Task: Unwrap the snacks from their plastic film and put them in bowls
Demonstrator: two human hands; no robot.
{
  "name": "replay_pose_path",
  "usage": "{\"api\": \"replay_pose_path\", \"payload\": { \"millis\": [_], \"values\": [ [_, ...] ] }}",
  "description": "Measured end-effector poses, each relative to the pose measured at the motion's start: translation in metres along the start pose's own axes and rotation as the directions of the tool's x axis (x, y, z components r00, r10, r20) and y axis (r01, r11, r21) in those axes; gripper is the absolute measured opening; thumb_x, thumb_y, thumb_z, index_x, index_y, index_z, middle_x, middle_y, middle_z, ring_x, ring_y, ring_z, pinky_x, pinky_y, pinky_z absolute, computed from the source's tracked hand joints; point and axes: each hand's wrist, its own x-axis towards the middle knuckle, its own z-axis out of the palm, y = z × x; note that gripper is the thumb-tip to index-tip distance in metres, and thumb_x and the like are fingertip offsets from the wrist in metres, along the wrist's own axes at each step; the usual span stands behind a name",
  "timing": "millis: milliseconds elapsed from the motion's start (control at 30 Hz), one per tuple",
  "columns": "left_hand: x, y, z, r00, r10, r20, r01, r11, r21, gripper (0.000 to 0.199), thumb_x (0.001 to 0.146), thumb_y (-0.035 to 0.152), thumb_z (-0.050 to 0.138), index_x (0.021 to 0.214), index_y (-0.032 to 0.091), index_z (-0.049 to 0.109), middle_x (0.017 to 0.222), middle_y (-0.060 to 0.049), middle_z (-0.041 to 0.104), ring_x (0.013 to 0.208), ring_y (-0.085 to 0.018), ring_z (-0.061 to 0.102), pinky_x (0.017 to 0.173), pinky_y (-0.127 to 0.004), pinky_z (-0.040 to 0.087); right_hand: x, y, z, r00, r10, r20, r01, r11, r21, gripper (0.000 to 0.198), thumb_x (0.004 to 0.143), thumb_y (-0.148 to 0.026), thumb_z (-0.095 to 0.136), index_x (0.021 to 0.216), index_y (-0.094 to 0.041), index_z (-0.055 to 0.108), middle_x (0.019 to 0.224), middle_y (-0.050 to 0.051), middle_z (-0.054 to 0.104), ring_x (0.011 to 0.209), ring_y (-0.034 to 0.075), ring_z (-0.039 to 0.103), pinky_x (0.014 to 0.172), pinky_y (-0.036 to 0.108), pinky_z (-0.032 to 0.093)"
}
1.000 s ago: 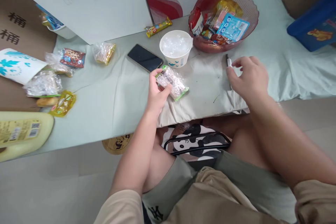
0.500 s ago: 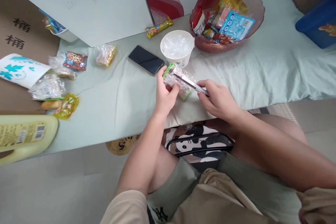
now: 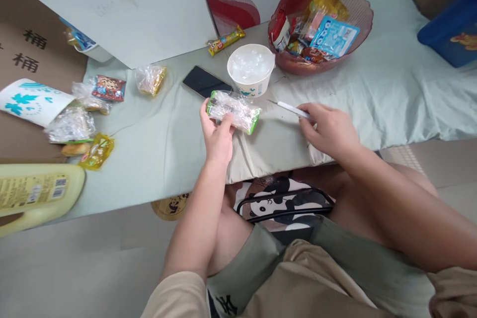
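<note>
My left hand [image 3: 218, 131] is closed around one end of a clear plastic snack packet [image 3: 236, 111] with green edges, held above the cloth. To the right, my right hand [image 3: 330, 129] grips a slim white-handled craft knife [image 3: 292, 110], its thin blade pointing left at the packet but apart from it. Just behind the packet stands a white paper cup [image 3: 251, 70] with clear plastic in it. A dark phone [image 3: 203, 81] lies flat behind my left hand, partly covered by the packet.
A pink scalloped bowl [image 3: 367, 25] of wrapped snacks is at the back right. A yellow snack stick [image 3: 226, 40] lies before the boxes. Wrapped snacks, a tipped paper cup [image 3: 33, 102] and a yellow jug [image 3: 40, 194] occupy the left. A blue bin [image 3: 452, 35] stands far right.
The knife has come off the packet and moved right with my right hand. My left hand has shifted left with the packet, which now lies flatter and covers part of the phone.
</note>
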Motion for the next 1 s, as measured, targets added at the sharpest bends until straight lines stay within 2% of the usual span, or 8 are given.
{"api": "replay_pose_path", "payload": {
  "millis": [200,333,467,600,667,733,867,1000],
  "values": [
    [-0.011,0.006,0.012,0.977,0.167,0.133,-0.194,0.955,0.224,0.068,0.086,0.068,0.068,0.139,0.027,0.053,0.140,-0.014,0.058,0.130,-0.029,0.059,0.111,-0.044,0.050,0.013,0.012,0.002,0.988,0.150,-0.048,-0.154,0.983,-0.095,0.027,0.091,-0.026,0.051,0.111,-0.024,0.069,0.110,0.014,0.073,0.076,0.029,0.062,0.061,0.037,0.037],
    [-0.006,0.014,0.005,0.981,0.191,0.014,-0.184,0.920,0.345,0.051,0.088,0.070,0.063,0.099,0.021,0.070,0.122,-0.012,0.065,0.121,-0.027,0.063,0.105,-0.039,0.052,0.015,0.017,0.003,0.988,0.133,-0.075,-0.141,0.984,-0.110,0.028,0.090,-0.024,0.051,0.114,-0.022,0.066,0.112,0.017,0.069,0.093,0.035,0.064,0.077,0.046,0.046],
    [-0.002,0.015,-0.004,0.997,0.038,-0.061,-0.018,0.955,0.297,0.056,0.093,0.074,0.049,0.088,0.021,0.068,0.096,-0.008,0.071,0.092,-0.022,0.068,0.085,-0.036,0.057,0.011,0.010,0.006,0.993,-0.075,-0.089,0.078,0.996,0.033,0.033,0.092,-0.027,0.050,0.121,-0.020,0.064,0.120,0.019,0.068,0.112,0.039,0.064,0.094,0.056,0.048],
    [-0.003,0.013,-0.007,0.989,0.139,0.050,-0.147,0.944,0.294,0.064,0.078,0.079,0.067,0.116,0.027,0.065,0.126,-0.009,0.070,0.121,-0.028,0.065,0.096,-0.040,0.054,0.005,-0.009,0.021,0.926,-0.378,0.004,0.360,0.887,0.289,0.046,0.093,-0.034,0.054,0.136,-0.018,0.057,0.133,0.017,0.067,0.124,0.035,0.062,0.102,0.052,0.051],
    [-0.004,0.011,-0.006,0.973,0.168,0.160,-0.209,0.936,0.284,0.072,0.074,0.070,0.078,0.129,0.029,0.059,0.136,-0.010,0.066,0.131,-0.030,0.060,0.103,-0.042,0.051,0.002,-0.019,0.029,0.910,-0.415,0.025,0.387,0.867,0.313,0.050,0.093,-0.034,0.054,0.141,-0.017,0.055,0.139,0.018,0.064,0.127,0.035,0.061,0.104,0.052,0.050],
    [-0.004,0.011,-0.004,0.968,0.151,0.201,-0.203,0.940,0.275,0.061,0.078,0.056,0.080,0.127,0.028,0.058,0.127,-0.010,0.070,0.124,-0.027,0.066,0.103,-0.041,0.053,0.002,-0.024,0.034,0.920,-0.393,0.021,0.367,0.877,0.309,0.051,0.093,-0.029,0.054,0.143,-0.017,0.056,0.137,0.018,0.064,0.125,0.035,0.061,0.104,0.053,0.050],
    [-0.002,0.015,-0.001,0.997,0.046,0.067,-0.055,0.989,0.138,0.022,0.086,0.027,0.066,0.107,0.024,0.061,0.098,-0.005,0.074,0.091,-0.019,0.073,0.083,-0.033,0.058,0.003,-0.022,0.035,0.935,-0.355,0.014,0.330,0.881,0.340,0.058,0.084,-0.015,0.053,0.142,-0.019,0.061,0.120,0.014,0.064,0.112,0.030,0.063,0.100,0.048,0.051],
    [0.001,0.022,0.000,0.999,-0.044,0.001,0.044,0.998,0.053,0.019,0.077,0.011,0.060,0.092,0.023,0.060,0.086,-0.002,0.071,0.078,-0.015,0.070,0.072,-0.027,0.056,0.004,-0.015,0.031,0.948,-0.319,-0.016,0.303,0.883,0.358,0.046,0.078,-0.011,0.052,0.118,-0.021,0.074,0.107,0.012,0.060,0.102,0.029,0.062,0.094,0.050,0.052]
  ]
}}
